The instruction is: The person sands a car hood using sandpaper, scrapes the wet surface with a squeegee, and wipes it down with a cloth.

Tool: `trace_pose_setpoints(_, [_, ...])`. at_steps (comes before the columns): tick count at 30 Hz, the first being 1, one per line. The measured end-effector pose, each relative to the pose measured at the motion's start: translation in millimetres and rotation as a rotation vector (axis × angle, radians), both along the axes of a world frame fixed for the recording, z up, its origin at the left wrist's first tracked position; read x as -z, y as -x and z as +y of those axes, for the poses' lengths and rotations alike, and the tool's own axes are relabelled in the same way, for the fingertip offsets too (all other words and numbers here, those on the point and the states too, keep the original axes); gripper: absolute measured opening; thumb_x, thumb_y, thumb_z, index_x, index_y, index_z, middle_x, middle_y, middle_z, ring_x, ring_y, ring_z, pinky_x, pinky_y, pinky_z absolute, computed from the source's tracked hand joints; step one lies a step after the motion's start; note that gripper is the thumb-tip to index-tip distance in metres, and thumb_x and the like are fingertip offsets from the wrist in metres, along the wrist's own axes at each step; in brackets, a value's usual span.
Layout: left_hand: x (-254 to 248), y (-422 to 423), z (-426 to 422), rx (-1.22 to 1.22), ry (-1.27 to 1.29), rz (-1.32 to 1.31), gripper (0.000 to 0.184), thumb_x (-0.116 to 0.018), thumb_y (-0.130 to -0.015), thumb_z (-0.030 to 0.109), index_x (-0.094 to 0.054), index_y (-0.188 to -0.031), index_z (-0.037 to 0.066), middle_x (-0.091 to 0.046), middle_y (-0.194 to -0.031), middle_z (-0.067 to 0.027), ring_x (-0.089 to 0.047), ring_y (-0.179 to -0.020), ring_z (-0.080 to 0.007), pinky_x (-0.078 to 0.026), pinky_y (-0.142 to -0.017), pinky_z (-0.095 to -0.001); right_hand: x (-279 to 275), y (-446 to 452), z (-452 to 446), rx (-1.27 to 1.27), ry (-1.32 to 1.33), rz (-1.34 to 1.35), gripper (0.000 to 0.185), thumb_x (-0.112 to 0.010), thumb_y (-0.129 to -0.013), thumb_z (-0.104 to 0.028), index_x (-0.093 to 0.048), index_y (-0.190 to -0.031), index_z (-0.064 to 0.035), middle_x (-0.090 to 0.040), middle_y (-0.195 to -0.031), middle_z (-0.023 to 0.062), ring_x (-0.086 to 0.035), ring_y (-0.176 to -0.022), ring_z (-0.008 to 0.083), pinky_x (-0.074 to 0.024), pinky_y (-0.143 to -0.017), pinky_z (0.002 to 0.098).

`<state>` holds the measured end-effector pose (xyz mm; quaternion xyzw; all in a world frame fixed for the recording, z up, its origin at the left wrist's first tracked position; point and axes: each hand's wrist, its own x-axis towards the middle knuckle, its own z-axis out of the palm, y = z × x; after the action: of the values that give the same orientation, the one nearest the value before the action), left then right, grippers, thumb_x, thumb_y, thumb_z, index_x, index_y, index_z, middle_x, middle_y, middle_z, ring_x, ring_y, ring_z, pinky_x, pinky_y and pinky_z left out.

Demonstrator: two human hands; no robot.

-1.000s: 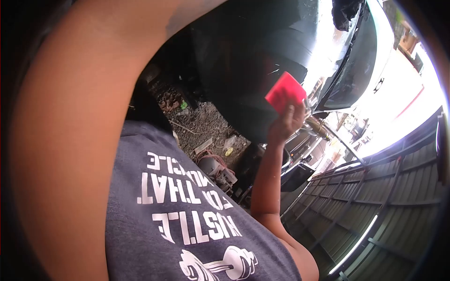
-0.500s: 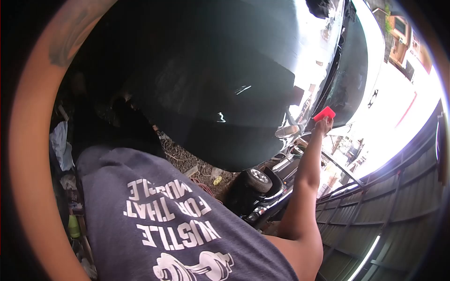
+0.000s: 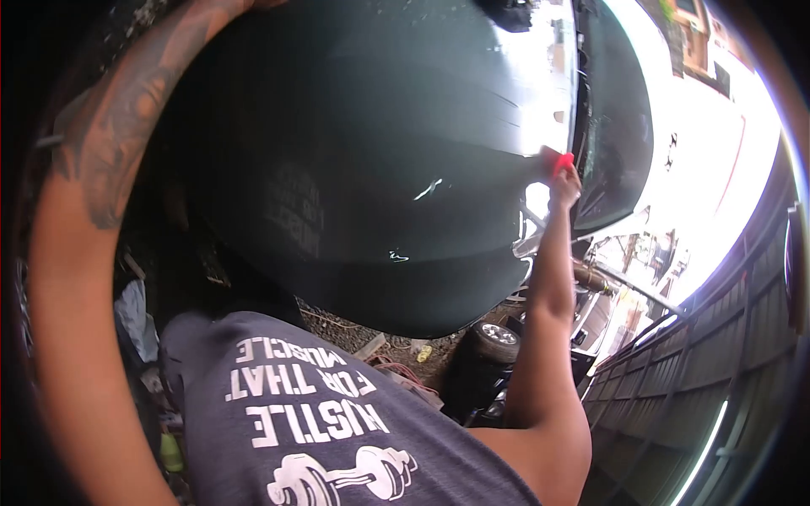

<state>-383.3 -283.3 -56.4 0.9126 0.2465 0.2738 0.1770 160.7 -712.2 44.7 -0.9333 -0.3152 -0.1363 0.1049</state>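
Note:
My right hand [image 3: 566, 186] is closed on a small red pad [image 3: 563, 162], at the right edge of a glossy dark green car panel [image 3: 380, 169], close to the windshield [image 3: 620, 126]. Whether the pad touches the panel is unclear. A sliver of my left hand [image 3: 268, 3] shows at the top edge of the view, by the panel's upper left side. Its fingers are cut off by the frame. My tattooed left forearm curves down the left side.
Black plastic [image 3: 509, 13] lies at the top of the panel. A car wheel [image 3: 498, 339], cables and debris are below on gravel. A corrugated metal wall [image 3: 700, 371] stands at the lower right. A whitish plastic bag [image 3: 137, 320] hangs at the left.
My right hand has gone forward with the red pad, first outward to the right, then up along the panel's edge. More of the panel and my left forearm now shows.

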Motion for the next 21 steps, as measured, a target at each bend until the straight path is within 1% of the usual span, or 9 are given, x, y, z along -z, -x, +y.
trace_pose_setpoints(2, [-12.4, -4.6, -4.9, -0.004, 0.041, 0.021, 0.050, -0.039, -0.102, 0.020, -0.048, -0.149, 0.009, -0.037, -0.162, -0.0144, -0.028, -0.153, -0.0346, -0.017, -0.126, -0.0543, 2.3, 92.8, 19.9, -0.043, -0.042, 0.114, 0.039, -0.050, -0.104, -0.039, -0.068, -0.132, -0.0185, -0.076, -0.100, 0.0156, -0.072, -0.084, 0.0310, -0.0541, -0.078, 0.0461])
trace_pose_setpoints(4, [-4.3, -7.5, -4.0, 0.001, 0.013, 0.033, 0.051, -0.038, -0.102, 0.021, -0.047, -0.150, 0.008, -0.035, -0.163, -0.0143, -0.028, -0.153, -0.0341, -0.016, -0.127, -0.0535, 1.5, 235.5, 51.0, -0.032, 0.234, 0.031, 0.040, -0.058, -0.097, -0.016, -0.066, -0.135, -0.0178, -0.073, -0.103, 0.0237, -0.072, -0.097, 0.0371, -0.0582, -0.073, 0.0457])
trace_pose_setpoints(5, [-0.2, -11.5, -4.8, 0.002, 0.009, 0.016, 0.051, -0.037, -0.102, 0.023, -0.047, -0.150, 0.006, -0.035, -0.163, -0.0145, -0.027, -0.153, -0.0335, -0.016, -0.127, -0.0533, 16.5, 295.6, 53.2, -0.493, 0.086, -0.063, 0.044, -0.061, -0.091, -0.005, -0.066, -0.134, -0.0108, -0.071, -0.111, 0.0256, -0.072, -0.102, 0.0378, -0.0603, -0.075, 0.0447])
trace_pose_setpoints(7, [-10.9, -15.8, -9.1, 0.010, 0.072, 0.013, 0.052, -0.037, -0.103, 0.026, -0.046, -0.150, 0.005, -0.035, -0.163, -0.0146, -0.027, -0.153, -0.0330, -0.017, -0.127, -0.0529, 20.5, 438.8, 74.3, -0.877, -0.043, 0.032, 0.045, -0.065, -0.089, -0.002, -0.063, -0.134, -0.0046, -0.067, -0.126, 0.0234, -0.069, -0.110, 0.0420, -0.0587, -0.088, 0.0467])
trace_pose_setpoints(9, [-0.4, -24.5, -5.8, 0.007, 0.028, -0.021, 0.053, -0.036, -0.104, 0.028, -0.046, -0.150, 0.005, -0.035, -0.163, -0.0147, -0.028, -0.153, -0.0324, -0.017, -0.127, -0.0525, -1.4, 563.4, 86.1, -0.767, 0.139, 0.842, 0.050, -0.067, -0.089, 0.004, -0.059, -0.137, -0.0064, -0.068, -0.126, 0.0204, -0.067, -0.114, 0.0379, -0.0576, -0.092, 0.0426])
trace_pose_setpoints(10, [1.0, -29.6, -4.6, 0.002, 0.018, -0.013, 0.053, -0.036, -0.103, 0.028, -0.045, -0.150, 0.006, -0.036, -0.163, -0.0147, -0.028, -0.153, -0.0321, -0.017, -0.127, -0.0524, 17.8, 589.7, 83.9, -0.903, 0.073, 0.939, 0.044, -0.067, -0.091, 0.003, -0.061, -0.134, -0.0059, -0.069, -0.124, 0.0201, -0.069, -0.111, 0.0372, -0.0578, -0.091, 0.0419])
trace_pose_setpoints(12, [-2.0, -35.1, -9.4, -0.004, 0.016, -0.025, 0.054, -0.036, -0.103, 0.030, -0.046, -0.151, 0.006, -0.037, -0.162, -0.0145, -0.029, -0.153, -0.0311, -0.018, -0.126, -0.0521, 8.0, 607.4, 89.1, -0.926, 0.081, 1.005, 0.036, -0.065, -0.094, 0.002, -0.063, -0.129, -0.0039, -0.071, -0.119, 0.0188, -0.073, -0.105, 0.0322, -0.0580, -0.090, 0.0387])
trace_pose_setpoints(16, [-13.9, -39.6, -12.6, 0.021, 0.100, -0.016, 0.060, -0.037, -0.102, 0.038, -0.045, -0.152, 0.007, -0.035, -0.164, -0.0134, -0.027, -0.154, -0.0302, -0.015, -0.127, -0.0514, -11.5, 546.1, 74.4, -0.511, 0.035, 0.814, 0.018, -0.058, -0.104, -0.010, -0.067, -0.116, 0.0005, -0.069, -0.097, 0.0052, -0.064, -0.085, 0.0125, -0.0521, -0.074, 0.0275])
trace_pose_setpoints(21, [-7.7, -60.3, -14.9, -0.033, 0.115, -0.044, 0.063, -0.038, -0.102, 0.042, -0.041, -0.155, 0.007, -0.035, -0.164, -0.0138, -0.027, -0.153, -0.0305, -0.014, -0.127, -0.0524, -12.2, 398.9, 2.1, -0.077, -0.505, 0.737, 0.039, -0.063, -0.098, -0.013, -0.055, -0.135, -0.0025, -0.066, -0.114, 0.0113, -0.066, -0.098, 0.0198, -0.0562, -0.087, 0.0352])
